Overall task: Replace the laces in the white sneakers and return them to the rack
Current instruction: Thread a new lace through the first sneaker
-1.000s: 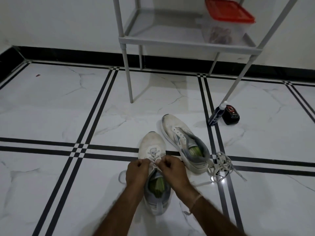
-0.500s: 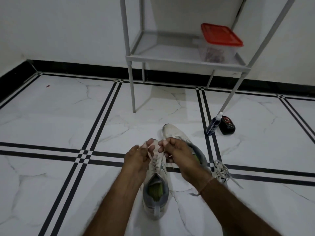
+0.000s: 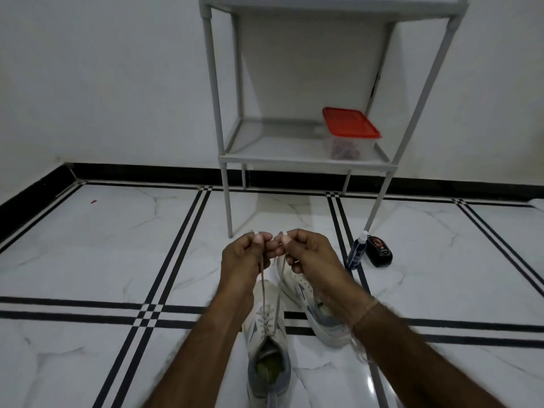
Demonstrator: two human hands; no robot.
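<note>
A white sneaker (image 3: 266,346) with a grey heel lies on the floor in front of me, toe away. Its white lace (image 3: 263,293) runs up from the eyelets in two strands. My left hand (image 3: 245,254) pinches one lace end and my right hand (image 3: 306,251) pinches the other, both raised above the toe and pulled taut. The second white sneaker (image 3: 312,307) lies to the right without a lace, partly hidden by my right forearm. The grey rack (image 3: 303,160) stands against the wall straight ahead.
A clear box with a red lid (image 3: 348,132) sits on the rack's lower shelf. A dark blue bottle (image 3: 357,251) and a black polish tin (image 3: 379,251) stand on the floor by the rack's right leg. Loose lace (image 3: 360,350) shows under my right wrist.
Both hands have lifted away from the sneaker's tongue, drawing the two lace ends up and forward. The view has tilted up, showing more of the rack.
</note>
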